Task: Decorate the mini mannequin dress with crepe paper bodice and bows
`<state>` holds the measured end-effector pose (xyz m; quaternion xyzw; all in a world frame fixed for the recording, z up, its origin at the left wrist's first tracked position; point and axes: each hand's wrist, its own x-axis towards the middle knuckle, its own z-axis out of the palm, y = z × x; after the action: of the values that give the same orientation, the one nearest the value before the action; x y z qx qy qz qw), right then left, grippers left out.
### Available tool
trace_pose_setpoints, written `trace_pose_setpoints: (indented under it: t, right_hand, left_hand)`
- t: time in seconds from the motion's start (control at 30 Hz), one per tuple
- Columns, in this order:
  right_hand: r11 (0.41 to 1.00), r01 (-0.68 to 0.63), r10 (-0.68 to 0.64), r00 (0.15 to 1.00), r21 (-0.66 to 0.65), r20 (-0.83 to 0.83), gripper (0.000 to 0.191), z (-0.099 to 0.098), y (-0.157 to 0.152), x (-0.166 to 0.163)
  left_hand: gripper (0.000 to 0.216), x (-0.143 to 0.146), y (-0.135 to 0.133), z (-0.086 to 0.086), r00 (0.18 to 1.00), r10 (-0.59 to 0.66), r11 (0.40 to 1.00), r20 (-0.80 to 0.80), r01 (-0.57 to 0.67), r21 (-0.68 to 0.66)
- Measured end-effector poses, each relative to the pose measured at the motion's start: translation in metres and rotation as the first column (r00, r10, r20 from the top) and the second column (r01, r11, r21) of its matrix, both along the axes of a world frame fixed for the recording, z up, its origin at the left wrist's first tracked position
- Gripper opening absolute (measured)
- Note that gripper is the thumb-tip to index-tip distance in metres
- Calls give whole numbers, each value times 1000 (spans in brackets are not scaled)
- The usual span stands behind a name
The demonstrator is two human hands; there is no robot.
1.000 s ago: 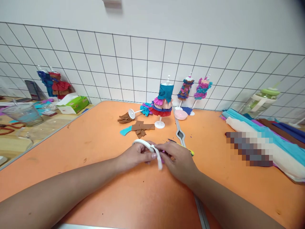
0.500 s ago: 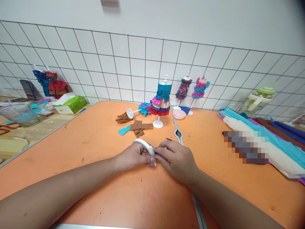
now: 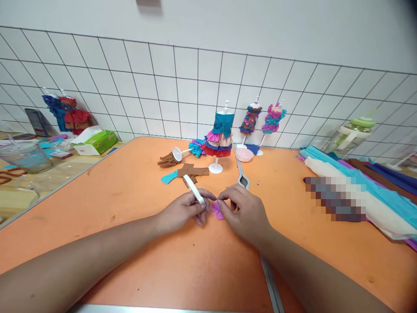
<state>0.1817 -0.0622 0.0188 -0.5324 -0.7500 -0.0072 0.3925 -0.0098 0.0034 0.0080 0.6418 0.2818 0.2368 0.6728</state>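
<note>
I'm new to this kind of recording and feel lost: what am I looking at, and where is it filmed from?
There is no machine here, just a person's bare hands, seen from a camera worn on the head, looking forward and down. The left hand holds a slim white roll, edge-on, probably tape. The right hand has its fingertips at a purple piece; whether it grips it is unclear. On the orange table, beyond the hands, are brown strips, a pink bowl and a small dress form in ruffles. Colored material lies to the right.
</note>
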Motion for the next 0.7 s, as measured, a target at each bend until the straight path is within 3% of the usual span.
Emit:
trace_pose_setpoints:
  t: [0.1, 0.27, 0.7]
  right_hand:
    - [1000, -16, 16, 999, 2, -29, 6, 0, 0, 2]
    - [982, -156, 148, 985, 102, 83, 17, -3, -1, 0]
    - [987, -127, 122, 991, 103, 59, 18, -13, 7, -6]
  left_hand:
    - [32, -1, 0, 3, 1000, 16, 1000, 20, -15, -23]
    - [38, 2, -5, 4, 997, 17, 997, -72, -22, -71]
    - [41, 5, -9, 6, 991, -48, 997, -124, 41, -64]
